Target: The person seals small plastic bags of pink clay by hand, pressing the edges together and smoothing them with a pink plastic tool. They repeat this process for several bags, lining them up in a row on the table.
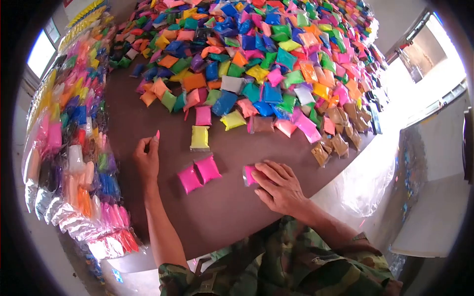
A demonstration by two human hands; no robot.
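My left hand is above the left part of the brown table, fingers pinched together. A small, pointed pink thing sticks up from its fingertips; its kind is too small to tell. Over on the right, my right hand lies on a magenta packet, fingers curved over it and hiding most of it. Between the hands, two magenta packets, one on the left and one on the right, lie side by side. Just beyond them are a yellow packet and a pink packet.
A large heap of colourful packets covers the far side of the brown table. Bundles of long clear bags with coloured packets line the left edge. Brown packets sit near the right edge, with clear plastic below.
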